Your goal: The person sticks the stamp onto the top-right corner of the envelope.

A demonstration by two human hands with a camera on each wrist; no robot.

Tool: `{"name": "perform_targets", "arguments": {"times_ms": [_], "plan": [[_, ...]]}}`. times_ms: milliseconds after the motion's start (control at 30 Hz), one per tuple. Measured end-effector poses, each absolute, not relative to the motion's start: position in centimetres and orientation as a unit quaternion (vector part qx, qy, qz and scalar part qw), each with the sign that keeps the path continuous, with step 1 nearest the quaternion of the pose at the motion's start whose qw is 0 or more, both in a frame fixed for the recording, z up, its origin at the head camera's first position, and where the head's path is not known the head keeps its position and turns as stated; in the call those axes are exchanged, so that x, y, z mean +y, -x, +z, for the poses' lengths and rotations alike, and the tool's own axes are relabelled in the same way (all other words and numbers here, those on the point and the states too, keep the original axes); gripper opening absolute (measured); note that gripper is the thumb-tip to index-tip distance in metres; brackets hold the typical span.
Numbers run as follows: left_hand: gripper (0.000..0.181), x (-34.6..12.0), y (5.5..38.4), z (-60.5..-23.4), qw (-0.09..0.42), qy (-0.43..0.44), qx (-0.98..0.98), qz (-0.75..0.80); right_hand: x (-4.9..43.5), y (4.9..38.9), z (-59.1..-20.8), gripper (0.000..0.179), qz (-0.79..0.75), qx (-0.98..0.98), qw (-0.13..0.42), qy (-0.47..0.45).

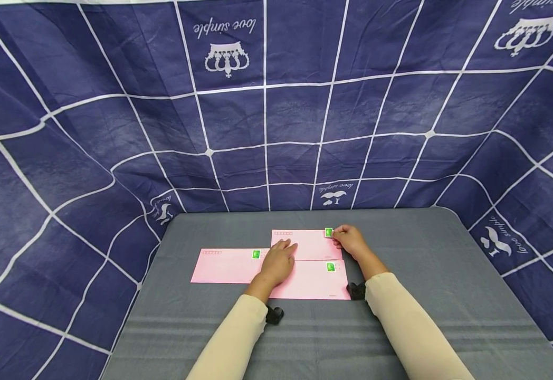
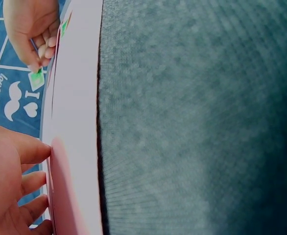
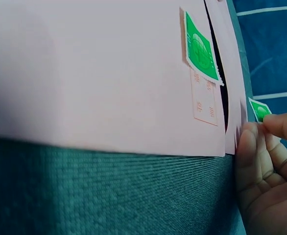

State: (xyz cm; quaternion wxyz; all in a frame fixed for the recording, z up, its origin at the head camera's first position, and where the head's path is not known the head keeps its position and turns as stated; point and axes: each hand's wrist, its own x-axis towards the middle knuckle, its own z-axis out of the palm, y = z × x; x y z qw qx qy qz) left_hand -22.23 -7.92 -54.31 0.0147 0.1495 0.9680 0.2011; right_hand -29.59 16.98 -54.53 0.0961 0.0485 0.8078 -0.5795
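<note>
Between thumb and finger my right hand (image 1: 351, 241) pinches a green postage stamp (image 1: 329, 232) at the upper right corner of the far pink envelope (image 1: 312, 245). In the right wrist view the pinched stamp (image 3: 261, 110) stands tilted up in the fingertips. My left hand (image 1: 278, 262) rests with fingers extended on the far envelope's left part, partly covering the envelopes beneath. The near pink envelope (image 1: 305, 285) has a green stamp (image 1: 331, 267) at its upper right, its lower edge lifted from the paper in the right wrist view.
Left of my left hand lies another pink envelope (image 1: 224, 266) with a green stamp (image 1: 256, 254) at its upper right. All lie on a grey cloth-covered table (image 1: 423, 295). A dark blue curtain (image 1: 300, 116) with white lines surrounds its back and sides.
</note>
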Motion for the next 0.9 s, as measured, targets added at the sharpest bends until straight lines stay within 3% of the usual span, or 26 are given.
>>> {"name": "perform_targets", "arguments": {"times_ms": [900], "plan": [[0.043,-7.82,22.04,-54.4,0.008,-0.147,0.969,0.2,16.51,29.34,-54.83,0.018,-0.494,0.866,0.06,-0.051]]}}
